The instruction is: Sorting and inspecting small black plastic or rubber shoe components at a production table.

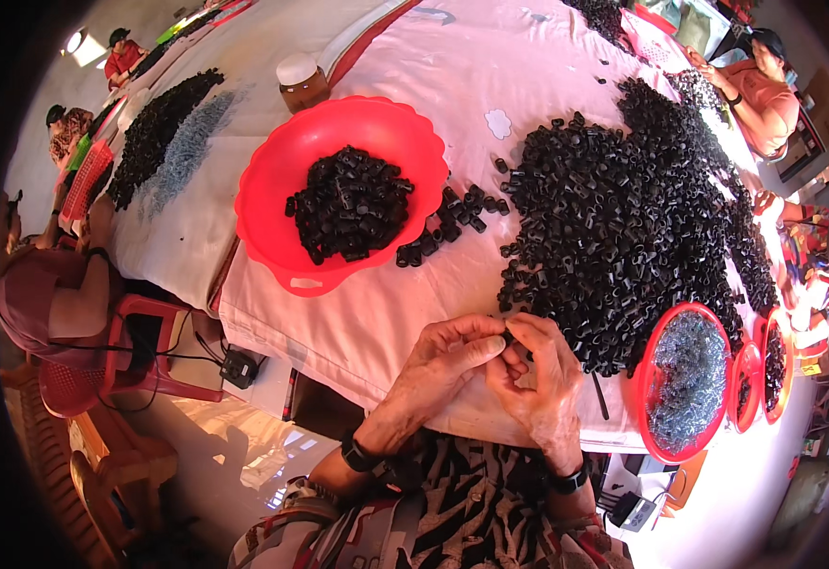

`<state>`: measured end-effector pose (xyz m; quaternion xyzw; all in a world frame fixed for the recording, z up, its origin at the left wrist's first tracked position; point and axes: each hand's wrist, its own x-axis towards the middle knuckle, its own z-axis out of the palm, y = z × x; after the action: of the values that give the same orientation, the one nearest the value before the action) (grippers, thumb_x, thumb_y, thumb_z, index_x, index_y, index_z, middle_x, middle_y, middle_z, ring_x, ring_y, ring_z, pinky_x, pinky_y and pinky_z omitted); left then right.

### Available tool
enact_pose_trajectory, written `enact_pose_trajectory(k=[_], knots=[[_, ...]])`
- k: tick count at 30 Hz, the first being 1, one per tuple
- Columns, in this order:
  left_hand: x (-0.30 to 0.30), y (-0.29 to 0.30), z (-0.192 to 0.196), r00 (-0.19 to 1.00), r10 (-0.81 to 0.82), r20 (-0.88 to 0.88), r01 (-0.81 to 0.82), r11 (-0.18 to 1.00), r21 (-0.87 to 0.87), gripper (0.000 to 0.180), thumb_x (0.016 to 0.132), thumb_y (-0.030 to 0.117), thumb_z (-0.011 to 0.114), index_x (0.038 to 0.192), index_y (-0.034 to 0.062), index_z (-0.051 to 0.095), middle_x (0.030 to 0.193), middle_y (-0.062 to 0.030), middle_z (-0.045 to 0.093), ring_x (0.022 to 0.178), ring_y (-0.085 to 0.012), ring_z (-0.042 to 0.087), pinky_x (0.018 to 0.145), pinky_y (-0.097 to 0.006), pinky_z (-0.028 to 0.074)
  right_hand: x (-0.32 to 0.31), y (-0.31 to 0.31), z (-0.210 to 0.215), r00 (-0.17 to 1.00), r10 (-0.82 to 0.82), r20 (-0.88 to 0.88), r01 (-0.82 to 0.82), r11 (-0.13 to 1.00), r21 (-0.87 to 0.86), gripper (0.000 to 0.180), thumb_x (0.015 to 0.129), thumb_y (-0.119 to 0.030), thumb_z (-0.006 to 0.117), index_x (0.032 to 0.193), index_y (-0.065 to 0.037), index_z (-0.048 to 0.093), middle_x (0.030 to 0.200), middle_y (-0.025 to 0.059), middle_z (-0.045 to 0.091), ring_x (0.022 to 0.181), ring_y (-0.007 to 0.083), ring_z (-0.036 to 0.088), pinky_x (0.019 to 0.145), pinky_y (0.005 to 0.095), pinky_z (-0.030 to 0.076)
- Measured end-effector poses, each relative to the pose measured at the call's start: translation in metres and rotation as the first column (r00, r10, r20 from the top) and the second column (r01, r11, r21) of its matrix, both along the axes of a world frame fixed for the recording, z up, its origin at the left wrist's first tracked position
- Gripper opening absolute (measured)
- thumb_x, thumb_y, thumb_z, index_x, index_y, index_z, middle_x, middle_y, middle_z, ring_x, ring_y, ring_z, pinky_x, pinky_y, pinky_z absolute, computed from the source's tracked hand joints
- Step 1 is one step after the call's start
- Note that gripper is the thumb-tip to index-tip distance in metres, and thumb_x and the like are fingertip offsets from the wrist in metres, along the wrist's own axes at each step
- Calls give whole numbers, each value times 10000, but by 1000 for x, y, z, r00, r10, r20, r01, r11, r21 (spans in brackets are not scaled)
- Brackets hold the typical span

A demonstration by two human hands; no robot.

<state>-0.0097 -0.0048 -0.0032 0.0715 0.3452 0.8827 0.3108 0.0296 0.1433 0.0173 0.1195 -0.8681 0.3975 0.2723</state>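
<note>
At the table's near edge my left hand [443,362] and my right hand [541,372] meet, fingers closed together on a small black part [508,336] that is mostly hidden by the fingertips. Just beyond them to the right spreads a big pile of small black plastic parts [614,237]. Ahead and to the left, a red scalloped plastic bowl [272,171] holds a heap of black parts [353,204]. More black pieces [462,211] lie loose between bowl and pile. A thin dark rod [601,396] rests beside my right hand.
Right of my hands, a red basket [636,398] holds clear, shiny small pieces [685,379], with smaller red containers [746,389] alongside. Behind the bowl stands a brown jar with a white lid [301,81]. A red plastic chair [163,351] is at left. Other people sit around the table.
</note>
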Motion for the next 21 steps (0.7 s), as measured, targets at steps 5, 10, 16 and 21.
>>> enact_pose_trajectory(k=[5, 10, 16, 21], knots=[[-1, -1, -1, 1000, -10, -1, 10, 1000, -11, 197, 986, 50, 578, 1142, -58, 628, 983, -161, 698, 919, -249, 698, 872, -359, 573, 0, 1, 4, 1000, -6, -7, 7, 999, 35, 448, 726, 22, 759, 1135, -7, 581, 1076, 168, 644, 901, 352, 673, 750, 405, 578], [2, 0, -4, 1000, 1, 8, -1, 1000, 21, 202, 984, 38, 577, 1155, -56, 628, 982, -166, 700, 919, -258, 703, 865, -364, 580, 1, 2, 3, 999, 9, -53, -3, 994, 110, 454, 715, 7, 771, 1127, -3, 583, 1071, 169, 643, 881, 347, 671, 733, 404, 578], [6, 0, 1, 999, 1, 44, 5, 989, -146, 209, 956, 35, 628, 1153, -31, 643, 976, -117, 707, 908, -204, 703, 861, -329, 577, 6, 7, 4, 997, -38, -68, 51, 975, 216, 450, 690, 20, 755, 1108, 13, 591, 1061, 180, 625, 826, 346, 661, 679, 403, 569], [11, 5, 3, 986, 107, -128, -134, 965, -224, 156, 966, 38, 625, 1103, -31, 654, 944, -36, 689, 866, -88, 647, 794, -244, 540, 3, 4, 5, 992, -31, -121, 66, 952, 298, 416, 687, 37, 736, 1077, 56, 591, 1020, 195, 626, 764, 335, 653, 628, 388, 563]])
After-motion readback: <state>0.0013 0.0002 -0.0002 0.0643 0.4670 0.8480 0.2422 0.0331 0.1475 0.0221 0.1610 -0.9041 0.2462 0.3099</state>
